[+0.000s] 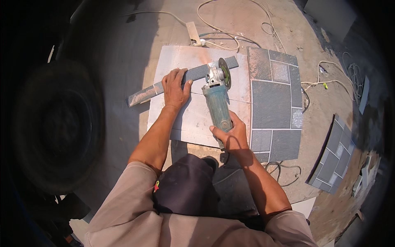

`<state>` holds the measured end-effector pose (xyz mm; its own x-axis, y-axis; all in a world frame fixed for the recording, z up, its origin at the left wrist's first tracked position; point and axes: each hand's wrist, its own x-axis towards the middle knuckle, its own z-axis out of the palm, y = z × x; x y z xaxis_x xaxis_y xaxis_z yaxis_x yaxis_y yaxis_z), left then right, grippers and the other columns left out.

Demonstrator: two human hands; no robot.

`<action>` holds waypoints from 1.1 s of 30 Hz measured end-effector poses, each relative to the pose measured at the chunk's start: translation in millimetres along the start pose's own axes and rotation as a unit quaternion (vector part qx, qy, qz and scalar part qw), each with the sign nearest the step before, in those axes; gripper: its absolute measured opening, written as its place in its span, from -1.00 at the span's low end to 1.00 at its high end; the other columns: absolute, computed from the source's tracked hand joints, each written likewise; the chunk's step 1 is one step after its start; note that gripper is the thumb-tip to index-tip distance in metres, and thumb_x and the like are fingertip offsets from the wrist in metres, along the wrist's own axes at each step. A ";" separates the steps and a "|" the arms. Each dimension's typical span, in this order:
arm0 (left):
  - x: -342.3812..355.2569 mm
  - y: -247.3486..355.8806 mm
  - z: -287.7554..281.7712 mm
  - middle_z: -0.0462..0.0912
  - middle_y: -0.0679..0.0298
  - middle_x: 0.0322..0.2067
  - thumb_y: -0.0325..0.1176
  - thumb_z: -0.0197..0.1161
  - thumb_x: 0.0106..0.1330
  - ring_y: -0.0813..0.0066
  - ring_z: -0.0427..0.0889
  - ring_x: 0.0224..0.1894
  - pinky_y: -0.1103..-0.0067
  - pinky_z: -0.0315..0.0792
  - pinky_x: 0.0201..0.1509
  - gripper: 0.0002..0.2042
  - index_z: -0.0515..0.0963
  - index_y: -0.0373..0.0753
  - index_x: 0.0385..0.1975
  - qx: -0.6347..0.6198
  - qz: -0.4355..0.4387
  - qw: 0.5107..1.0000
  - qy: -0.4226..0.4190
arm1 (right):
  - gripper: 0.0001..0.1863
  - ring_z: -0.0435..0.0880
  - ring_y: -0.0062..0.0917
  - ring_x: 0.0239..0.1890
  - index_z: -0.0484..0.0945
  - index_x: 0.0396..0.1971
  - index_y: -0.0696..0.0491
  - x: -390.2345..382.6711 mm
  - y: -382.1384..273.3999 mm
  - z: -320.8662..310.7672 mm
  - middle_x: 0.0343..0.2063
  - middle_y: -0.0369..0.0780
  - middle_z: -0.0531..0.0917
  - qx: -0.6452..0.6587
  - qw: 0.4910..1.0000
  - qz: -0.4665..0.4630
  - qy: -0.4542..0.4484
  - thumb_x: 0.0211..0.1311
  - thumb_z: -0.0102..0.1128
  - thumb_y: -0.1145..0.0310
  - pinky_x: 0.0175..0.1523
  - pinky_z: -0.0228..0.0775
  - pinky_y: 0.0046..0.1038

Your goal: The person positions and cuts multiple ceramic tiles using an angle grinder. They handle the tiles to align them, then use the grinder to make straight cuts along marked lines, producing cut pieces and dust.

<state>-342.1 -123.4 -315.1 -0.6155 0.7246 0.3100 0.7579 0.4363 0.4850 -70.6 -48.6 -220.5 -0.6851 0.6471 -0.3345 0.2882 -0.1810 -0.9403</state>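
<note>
My right hand (232, 133) is wrapped round the rear body of a teal angle grinder (217, 103). The grinder's metal head and upright disc (225, 73) meet a narrow grey tile strip (197, 73) near its right end, and reddish dust streams away beyond the disc. With fingers bent over the strip, my left hand (175, 88) presses it down left of the grinder. The strip lies slantwise across a pale board (197, 111), its left end jutting past the board's edge. Pinkish dust coats that left end.
Right of the board lies a grey patterned tile panel (270, 103); another tile (334, 154) lies farther right. A power socket block (192, 33) and loose pale cables (222, 31) are on the concrete beyond. A dark wheel (61, 125) stands at left.
</note>
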 end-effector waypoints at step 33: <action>-380.0 -147.5 -33.5 0.46 -0.54 0.31 0.36 0.39 0.31 -0.39 0.49 0.34 0.04 0.31 0.54 0.08 0.31 -0.50 0.55 0.192 -0.514 0.835 -0.039 | -0.67 0.74 -0.48 -0.52 0.63 0.01 0.22 -337.4 4.5 -268.7 -0.36 -0.19 0.73 0.075 0.915 0.080 0.389 0.33 0.48 0.42 -0.38 0.61 -0.43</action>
<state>-227.3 -481.0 -477.1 -0.9788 -0.1131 -0.1705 -0.1408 0.9770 0.1599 341.6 -68.7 -95.1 0.0579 0.9240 -0.3779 0.2092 -0.3814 -0.9005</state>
